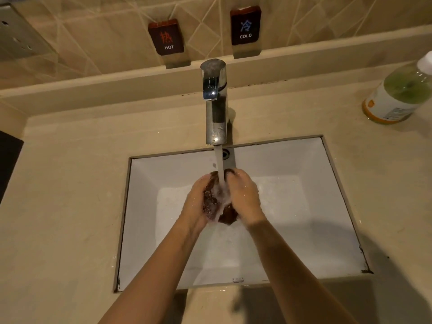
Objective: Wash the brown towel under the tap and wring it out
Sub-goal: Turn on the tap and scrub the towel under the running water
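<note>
The brown towel (211, 202) is bunched into a wet wad over the white sink (304, 206). My left hand (195, 202) grips it from the left and my right hand (244, 195) grips it from the right, fingers curled round the cloth. Water runs from the chrome tap (215, 101) in a steady stream straight onto the towel between my hands. Most of the towel is hidden by my palms.
A beige stone counter (70, 195) surrounds the sink. A bottle of green liquid (397, 92) stands at the back right. HOT (167, 37) and COLD (245, 26) signs hang on the tiled wall behind the tap. A dark object (9, 160) sits at the left edge.
</note>
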Demonstrator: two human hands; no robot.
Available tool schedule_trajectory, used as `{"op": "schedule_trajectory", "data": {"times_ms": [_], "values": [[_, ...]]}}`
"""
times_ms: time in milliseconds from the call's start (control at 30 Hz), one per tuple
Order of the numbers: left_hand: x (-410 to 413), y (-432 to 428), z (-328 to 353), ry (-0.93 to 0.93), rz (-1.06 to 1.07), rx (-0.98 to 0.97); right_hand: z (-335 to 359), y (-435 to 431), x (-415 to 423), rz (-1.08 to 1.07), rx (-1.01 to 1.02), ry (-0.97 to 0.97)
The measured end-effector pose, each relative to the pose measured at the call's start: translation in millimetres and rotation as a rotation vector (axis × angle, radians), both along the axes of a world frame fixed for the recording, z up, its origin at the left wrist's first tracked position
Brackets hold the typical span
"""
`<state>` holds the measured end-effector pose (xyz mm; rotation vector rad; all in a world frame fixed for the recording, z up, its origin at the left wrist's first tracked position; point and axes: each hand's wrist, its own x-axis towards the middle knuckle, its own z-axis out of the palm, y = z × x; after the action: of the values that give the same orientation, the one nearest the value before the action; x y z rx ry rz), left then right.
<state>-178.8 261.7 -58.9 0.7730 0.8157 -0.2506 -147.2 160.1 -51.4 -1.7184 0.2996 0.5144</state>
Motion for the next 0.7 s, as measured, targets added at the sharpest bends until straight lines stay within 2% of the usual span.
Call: {"op": "schedule_trajectory", "data": {"times_ms": [300, 433, 533, 600, 667, 700], "values": [[7.1, 8.2, 9.5, -0.026, -0.059, 0.055, -5.1, -12.3, -2.9, 0.034, -0.227, -0.162], [9.5, 3.6, -1.6, 0.055, -0.106, 0.116, 8.9, -4.3, -24.5, 0.151, -0.25, -0.167], [8.2, -4.5, -11.4, 0.119, -0.04, 0.167, 12.2, 8.6, -29.7, 0.107, -0.332, -0.198], [7.2, -12.1, -11.0, 0.103, -0.073, 0.336, 9.6, 14.2, -22.1, 0.013, -0.412, -0.209], [7.6, -22.0, -5.1, 0.055, -0.2, 0.522, 1.7, 14.1, -9.7, -0.084, -0.364, -0.165], [6.5, -22.7, -5.7, 0.065, -0.174, 0.569, -2.7, 12.0, -4.6, -0.108, -0.318, -0.137]]}}
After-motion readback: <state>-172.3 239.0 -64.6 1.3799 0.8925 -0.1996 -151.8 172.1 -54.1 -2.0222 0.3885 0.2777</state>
